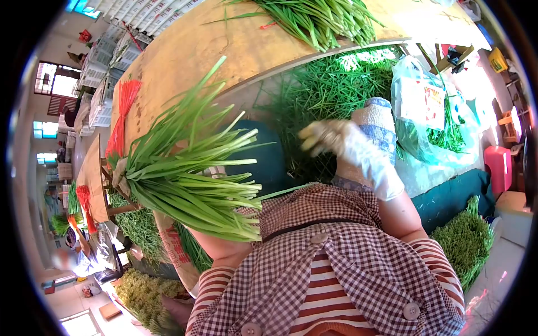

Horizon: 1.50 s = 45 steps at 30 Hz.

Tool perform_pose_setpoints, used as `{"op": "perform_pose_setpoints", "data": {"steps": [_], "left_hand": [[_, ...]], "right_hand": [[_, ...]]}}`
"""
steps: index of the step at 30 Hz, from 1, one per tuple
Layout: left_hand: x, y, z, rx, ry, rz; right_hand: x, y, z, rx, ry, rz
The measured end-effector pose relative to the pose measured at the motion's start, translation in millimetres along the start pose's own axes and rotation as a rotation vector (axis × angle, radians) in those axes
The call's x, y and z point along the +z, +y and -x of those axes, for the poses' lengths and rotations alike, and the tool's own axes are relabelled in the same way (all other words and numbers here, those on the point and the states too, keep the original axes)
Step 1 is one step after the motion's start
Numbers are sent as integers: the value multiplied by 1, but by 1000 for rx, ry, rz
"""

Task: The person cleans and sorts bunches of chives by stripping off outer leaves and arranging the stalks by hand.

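Note:
A large bunch of garlic chives [190, 173] fans out at the left, its pale cut ends pointing right toward my lap. My left hand [120, 175] grips it from underneath; leaves hide most of that hand, and a stained glove fingertip shows at its far left side. In a white glove with brown-stained fingers, my right hand [336, 139] is over my knee, apart from the bunch. Motion smears its fingers, so their grip is unclear. Loose green leaves [330, 84] lie heaped beyond it.
A wooden table [185, 42] curves ahead, bearing another chive bunch [319, 22]. Red ties [124, 115] hang at its left edge. A plastic bag [417, 95] of greens stands right, near a pink container [497, 168]. Greens bundles [465, 241] lie on the floor; another person [84, 246] is far left.

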<state>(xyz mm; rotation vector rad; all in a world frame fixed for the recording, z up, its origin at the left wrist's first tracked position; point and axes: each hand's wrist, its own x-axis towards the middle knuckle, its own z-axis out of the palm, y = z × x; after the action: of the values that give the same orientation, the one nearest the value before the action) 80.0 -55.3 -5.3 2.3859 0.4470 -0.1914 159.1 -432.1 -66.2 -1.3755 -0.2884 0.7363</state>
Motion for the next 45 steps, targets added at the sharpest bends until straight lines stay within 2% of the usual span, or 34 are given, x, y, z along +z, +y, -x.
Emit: {"op": "perform_pose_setpoints", "data": {"steps": [1,2,3,4,7,10,11,12,14,15,16,18,20,22,24,26,27,28,30,32,33,35,36,37,38,40,41,42,45], "left_hand": [[-2,1,-4,-8,-19,9],[-1,1,-6,-18,-35,17],[-1,0,-7,-28,-49,24],[-3,0,-9,-41,-62,35],[-5,-1,-8,-77,-95,55],[-3,-3,-8,-109,-134,72],[-2,-5,-7,-111,-143,75],[-1,-6,-7,-117,-149,87],[-2,-7,-6,-120,-147,113],[-2,-6,-6,-117,-134,126],[-3,-7,-6,-114,-120,156],[-5,-6,-8,-99,-80,228],[-5,-6,-10,-75,-20,333],[-7,-8,-10,-32,78,510],[-10,-9,-10,48,205,747],[-12,-9,-8,143,319,983],[-11,-8,-8,193,359,1099],[-12,-7,-7,246,397,1197],[-18,-5,-5,345,451,1360],[-27,-3,-1,440,481,1485],[-30,-1,0,481,492,1537],[-36,0,1,553,505,1621],[-36,2,1,574,504,1649],[-37,3,0,596,501,1671],[-37,5,-3,615,497,1696],[-37,7,-3,653,495,1736],[-38,7,-2,663,495,1743],[-39,7,-1,681,492,1755],[-37,9,0,714,487,1781]], "right_hand": [[21,-30,10,172,-223,62],[35,-27,16,42,-381,157],[52,-37,22,102,-502,-25],[66,-46,24,181,-529,58],[67,-55,31,122,-519,114],[39,-35,28,16,-326,171],[30,-28,25,22,-200,212],[18,-37,21,111,-102,468],[-16,3,9,22,320,726],[-44,43,-6,4,523,425],[-52,22,1,20,524,774],[-54,29,-7,-68,537,995],[-12,5,-8,-305,304,796],[30,-12,-7,-366,-3,428],[56,-31,-4,-337,-222,380],[58,-27,-4,-294,-222,409],[52,-18,-4,-310,-197,259],[42,-17,-1,-210,-198,98],[11,3,-3,-254,-75,79],[-29,30,-18,-48,317,268],[-50,47,-24,43,418,511],[-55,47,-28,-48,488,739],[-37,29,-29,-226,455,719],[-13,-2,-30,-91,258,446],[5,-5,-36,-134,114,180],[37,-21,-39,-224,-100,-111],[51,-8,-51,-149,-138,-396],[66,-25,-41,-13,-93,-578],[78,-27,-43,25,23,-690]]}}
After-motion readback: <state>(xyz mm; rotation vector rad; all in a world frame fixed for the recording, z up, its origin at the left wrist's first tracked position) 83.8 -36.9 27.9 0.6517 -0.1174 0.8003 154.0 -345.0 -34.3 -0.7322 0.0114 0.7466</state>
